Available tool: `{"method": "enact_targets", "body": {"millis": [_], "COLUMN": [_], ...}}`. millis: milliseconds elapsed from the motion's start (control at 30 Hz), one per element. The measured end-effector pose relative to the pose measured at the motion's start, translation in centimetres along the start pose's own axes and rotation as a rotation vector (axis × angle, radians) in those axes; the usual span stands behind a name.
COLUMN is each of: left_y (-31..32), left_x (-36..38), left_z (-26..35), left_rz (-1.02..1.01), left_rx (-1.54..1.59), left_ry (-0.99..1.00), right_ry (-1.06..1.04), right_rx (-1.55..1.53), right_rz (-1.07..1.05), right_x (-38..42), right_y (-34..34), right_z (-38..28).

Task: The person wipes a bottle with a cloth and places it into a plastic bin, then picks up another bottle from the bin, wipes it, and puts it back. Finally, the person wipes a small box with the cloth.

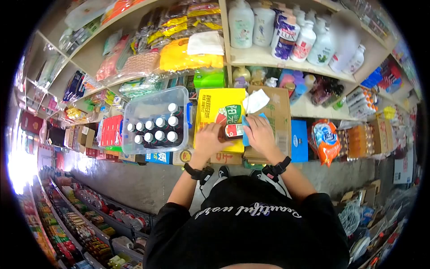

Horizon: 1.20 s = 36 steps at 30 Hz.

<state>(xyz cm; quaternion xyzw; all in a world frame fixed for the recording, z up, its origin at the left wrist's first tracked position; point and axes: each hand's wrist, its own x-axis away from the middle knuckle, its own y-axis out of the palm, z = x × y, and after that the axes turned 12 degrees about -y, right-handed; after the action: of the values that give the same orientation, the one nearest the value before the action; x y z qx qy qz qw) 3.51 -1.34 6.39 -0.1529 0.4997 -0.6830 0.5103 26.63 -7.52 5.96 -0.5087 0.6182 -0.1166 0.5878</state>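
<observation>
My left hand grips the dark body of a small bottle with a red and white label, held sideways in front of a yellow box. Over the bottle's right end lies my right hand, pressing a blue cloth against it. Both wrists carry black straps. To the left stands a clear plastic crate holding several dark bottles with white caps.
A brown cardboard box with white paper stands behind my right hand. Shelves above hold white detergent bottles and packaged goods. An orange snack bag hangs at right. Shelves of goods run along lower left.
</observation>
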Motion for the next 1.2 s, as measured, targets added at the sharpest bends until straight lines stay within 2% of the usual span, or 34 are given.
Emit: {"method": "enact_targets", "body": {"millis": [67, 233, 400, 567, 733, 833, 967, 1167, 1200], "left_y": [0.7, 0.9, 2.1, 4.3, 3.0, 2.9, 2.5, 2.9, 2.7], "left_x": [0.8, 0.8, 0.5, 0.9, 0.9, 1.0, 1.0, 0.7, 0.5], "left_z": [-1.2, -1.2, -2.4, -5.3, -3.4, -2.8, -2.6, -2.9, -2.8], "left_rz": [-0.033, -0.039, 0.154, 0.249, 0.227, 0.247, 0.196, 0.185, 0.191], "left_rx": [-0.003, 0.086, 0.161, 0.084, 0.124, 0.117, 0.115, 0.205, 0.209], "left_ry": [-0.039, -0.041, 0.126, 0.179, 0.180, 0.194, 0.192, 0.233, 0.245], "right_ry": [-0.065, 0.020, -0.011, -0.157, -0.216, -0.118, 0.020, 0.208, 0.171], "right_rx": [0.033, 0.164, 0.276, 0.228, 0.127, 0.158, 0.195, 0.320, 0.338], "right_rz": [0.000, -0.080, -0.093, -0.071, -0.095, -0.207, -0.221, -0.265, -0.256], "right_x": [-0.1, -0.1, -1.7, -3.1, -2.4, -1.5, -0.5, -1.3, -1.7], "right_y": [-0.5, 1.5, 5.3, 6.4, 4.0, 2.0, 0.5, 2.5, 3.3], "right_z": [-0.1, -1.0, -3.8, -5.2, -2.9, -0.9, 0.2, -3.2, -4.0]}}
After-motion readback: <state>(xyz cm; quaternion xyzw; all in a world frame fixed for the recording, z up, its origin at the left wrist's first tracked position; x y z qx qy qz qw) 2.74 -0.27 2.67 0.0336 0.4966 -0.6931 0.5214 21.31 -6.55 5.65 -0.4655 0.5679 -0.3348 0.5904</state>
